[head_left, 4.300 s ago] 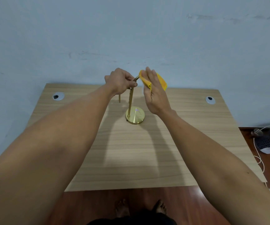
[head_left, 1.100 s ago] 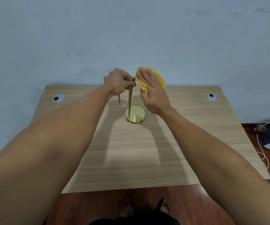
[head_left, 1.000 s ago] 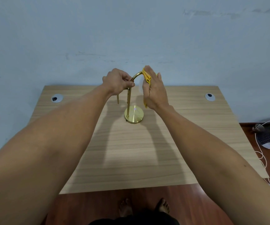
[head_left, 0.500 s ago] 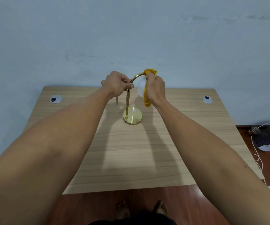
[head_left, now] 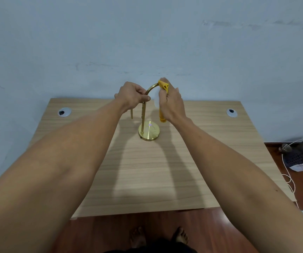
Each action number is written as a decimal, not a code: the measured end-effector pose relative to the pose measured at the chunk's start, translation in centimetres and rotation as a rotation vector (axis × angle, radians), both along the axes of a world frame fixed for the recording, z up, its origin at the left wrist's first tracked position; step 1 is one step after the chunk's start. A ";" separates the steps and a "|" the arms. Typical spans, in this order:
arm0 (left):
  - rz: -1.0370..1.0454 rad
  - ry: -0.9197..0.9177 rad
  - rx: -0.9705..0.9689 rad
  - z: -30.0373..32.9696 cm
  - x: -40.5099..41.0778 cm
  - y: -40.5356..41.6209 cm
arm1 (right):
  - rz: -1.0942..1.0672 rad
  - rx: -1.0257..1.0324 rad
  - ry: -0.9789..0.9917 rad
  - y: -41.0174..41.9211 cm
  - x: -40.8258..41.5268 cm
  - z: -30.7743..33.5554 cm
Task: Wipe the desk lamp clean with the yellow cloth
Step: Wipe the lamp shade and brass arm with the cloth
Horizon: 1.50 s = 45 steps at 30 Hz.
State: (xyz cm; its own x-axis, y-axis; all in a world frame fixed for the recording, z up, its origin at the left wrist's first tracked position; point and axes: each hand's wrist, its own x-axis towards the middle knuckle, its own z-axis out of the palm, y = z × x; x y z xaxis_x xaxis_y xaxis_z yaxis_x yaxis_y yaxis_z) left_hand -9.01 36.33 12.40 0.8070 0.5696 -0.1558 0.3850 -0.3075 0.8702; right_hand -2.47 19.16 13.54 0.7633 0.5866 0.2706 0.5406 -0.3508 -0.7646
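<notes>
1. Lamp [head_left: 148, 131], head view: it stands upright on its round brass base near the middle of the worktop [head_left: 147, 170], toward the far edge. Its stem rises straight, then arches over to the right, ending in a white globe [head_left: 156, 99].
2. Left hand [head_left: 131, 96]: fingers curled round the top of the stem, just where the arch begins, steadying it.
3. Right hand [head_left: 170, 103]: fingers clamped on the cloth [head_left: 163, 86], which is bunched over the arch's right end above the globe; a tail of cloth hangs below the hand. The globe sits against the palm side and is mostly hidden.
4. Key relation: the arch runs left to right between the two hands, so the uncleaned span lies to the left of the cloth, toward the left hand. The stem's long axis is vertical, below the left hand.
5. Judgement: the right hand is placed to slide along the curve, then down the stem; the base looks not yet wiped.
6. Elsewhere: two round grommets [head_left: 64, 112] sit in the worktop's far corners; cables and a bag lie on the floor at right.
</notes>
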 end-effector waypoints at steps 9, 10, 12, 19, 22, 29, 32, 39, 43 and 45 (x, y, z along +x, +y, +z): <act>0.019 0.145 0.144 -0.5 -4.2 0.7 | -0.031 -0.054 -0.011 -0.7 0.6 1.1; 0.031 0.146 0.140 -0.9 -4.7 0.9 | -0.023 -0.054 -0.037 -0.5 0.6 1.1; 0.059 0.131 0.113 -1.8 -5.4 0.9 | -0.010 -0.063 -0.090 -0.3 0.6 0.8; 0.141 0.016 0.015 -4.5 -6.1 -0.1 | 0.127 -0.173 -0.335 0.6 -0.1 -0.5; 0.136 -0.017 0.046 -4.9 -5.9 -0.3 | 0.239 -0.213 -0.418 0.2 0.4 -2.0; 0.139 -0.083 0.034 -5.0 -5.5 -0.3 | 0.166 -0.144 -0.258 0.4 -1.2 -1.1; 0.120 -0.097 0.091 -5.0 -5.3 -0.5 | 0.380 -0.308 -0.564 -0.2 0.1 -2.1; 0.072 -0.078 0.171 -5.5 -5.1 0.0 | 0.181 -0.163 -0.436 0.5 -0.2 -1.7; 0.062 -0.074 0.170 -5.3 -5.2 0.1 | 0.392 -0.250 -0.621 -0.2 -0.2 -3.9; 0.073 -0.086 0.147 -5.4 -5.1 0.1 | 0.374 -0.228 -0.639 -0.4 0.2 -4.4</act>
State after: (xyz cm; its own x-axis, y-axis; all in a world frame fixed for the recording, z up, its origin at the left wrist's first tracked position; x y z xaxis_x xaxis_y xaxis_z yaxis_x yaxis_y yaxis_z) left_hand -14.11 36.44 7.05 0.7697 0.6384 0.0010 0.3372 -0.4079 0.8485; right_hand -2.31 18.71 9.17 0.2396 0.8690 0.4330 0.9661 -0.1692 -0.1950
